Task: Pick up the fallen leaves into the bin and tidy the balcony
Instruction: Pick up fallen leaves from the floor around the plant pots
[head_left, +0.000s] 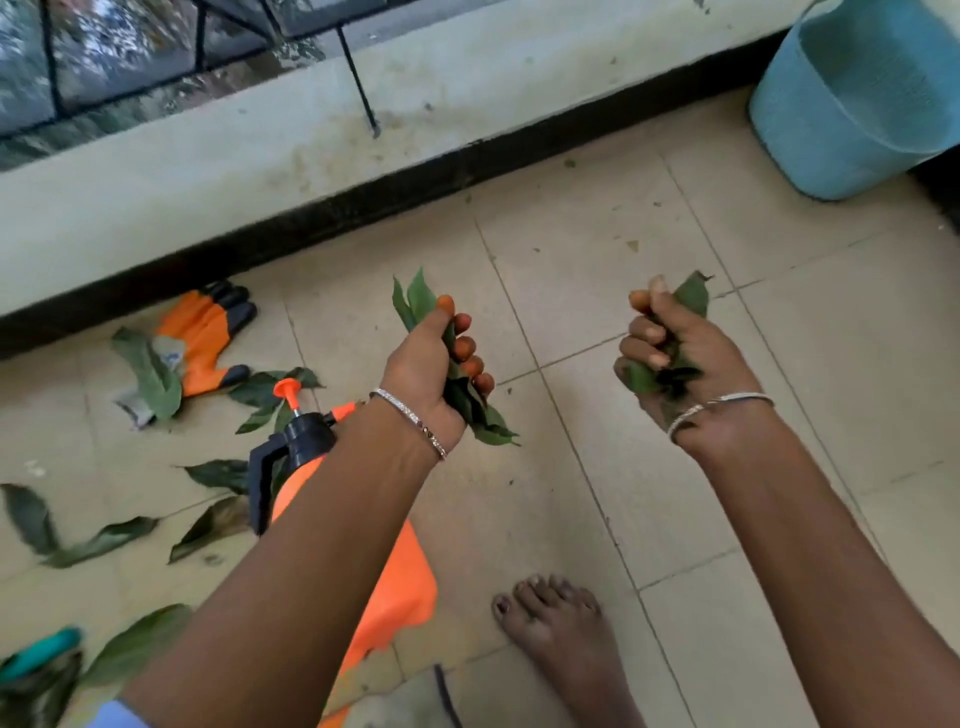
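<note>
Left hand (431, 358) grips a bunch of long green leaves (418, 301); right hand (675, 353) clutches crumpled green leaves (693, 296), both well apart from the round pale-blue plastic bin (857, 104).

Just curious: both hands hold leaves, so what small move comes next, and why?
Probably carry them to the blue bin and drop them in: the left hand and right hand each grip leaves, so neither can gather the loose leaves on the floor.
</note>
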